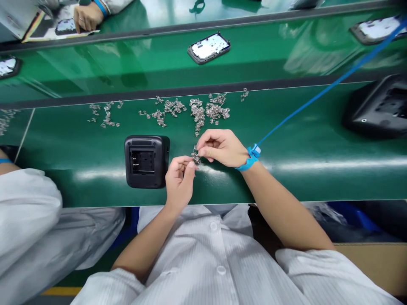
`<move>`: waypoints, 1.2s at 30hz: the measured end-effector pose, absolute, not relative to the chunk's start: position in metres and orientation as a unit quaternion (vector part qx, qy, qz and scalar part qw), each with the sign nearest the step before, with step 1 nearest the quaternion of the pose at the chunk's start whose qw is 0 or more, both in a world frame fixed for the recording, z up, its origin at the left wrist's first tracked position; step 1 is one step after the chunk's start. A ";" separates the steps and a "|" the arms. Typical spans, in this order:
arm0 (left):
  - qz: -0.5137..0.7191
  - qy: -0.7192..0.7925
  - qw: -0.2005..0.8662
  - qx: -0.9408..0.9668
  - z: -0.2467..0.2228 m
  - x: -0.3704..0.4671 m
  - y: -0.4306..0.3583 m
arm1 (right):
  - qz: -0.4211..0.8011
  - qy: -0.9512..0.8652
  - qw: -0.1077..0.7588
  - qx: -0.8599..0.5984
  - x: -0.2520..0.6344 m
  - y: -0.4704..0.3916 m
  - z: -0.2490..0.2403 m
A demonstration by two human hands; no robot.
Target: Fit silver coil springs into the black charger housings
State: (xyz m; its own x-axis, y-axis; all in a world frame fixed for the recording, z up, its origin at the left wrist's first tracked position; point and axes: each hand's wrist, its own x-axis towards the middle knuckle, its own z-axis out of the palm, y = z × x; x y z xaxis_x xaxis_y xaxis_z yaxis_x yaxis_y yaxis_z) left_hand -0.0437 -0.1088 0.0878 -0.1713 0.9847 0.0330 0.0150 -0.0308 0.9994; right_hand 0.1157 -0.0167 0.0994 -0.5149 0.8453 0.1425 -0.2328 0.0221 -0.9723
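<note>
A small tangled cluster of metal battery springs (195,157) is between my two hands, above the green tabletop. The thumb and fingers of my left hand (179,180) pinch its lower side. From the upper right, my right hand (224,147) pinches at the same cluster, thumb against fingertips. Beside my left hand lies a black plastic device (160,180), its open battery compartment facing up, with metal contacts along the compartment's left side. Beyond my hands, more battery springs (197,113) lie in loose heaps, and a scattered group (108,118) is farther left.
A blue cord (305,108) runs from my right wristband to the upper right. Another black device (378,108) stands at the right. Past a dark ledge (270,84), a housing with a white board (208,47) lies on a green strip. A co-worker's hand (89,17) is at upper left; another person's sleeve (28,207) is at left.
</note>
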 end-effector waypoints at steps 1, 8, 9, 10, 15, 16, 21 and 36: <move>0.546 0.539 0.442 0.465 0.089 -0.043 -0.109 | 0.642 -0.586 0.414 -0.270 0.116 -0.017 0.100; 0.563 0.561 0.408 0.450 0.091 -0.042 -0.109 | 0.596 -0.637 0.396 -0.287 0.117 -0.020 0.104; 0.563 0.561 0.410 0.448 0.091 -0.042 -0.109 | 0.598 -0.638 0.391 -0.285 0.118 -0.020 0.104; 0.564 0.560 0.412 0.445 0.091 -0.042 -0.109 | 0.605 -0.636 0.387 -0.282 0.118 -0.019 0.104; 0.584 0.539 0.425 0.433 0.087 -0.043 -0.110 | 0.600 -0.639 0.383 -0.292 0.119 -0.016 0.101; 0.587 0.534 0.428 0.432 0.086 -0.043 -0.110 | 0.591 -0.650 0.379 -0.291 0.119 -0.016 0.100; 0.596 0.524 0.432 0.429 0.085 -0.043 -0.110 | 0.575 -0.684 0.361 -0.268 0.121 -0.015 0.100; 0.604 0.504 0.485 0.383 0.086 -0.042 -0.107 | 0.143 -0.880 0.385 -0.238 0.123 -0.017 0.092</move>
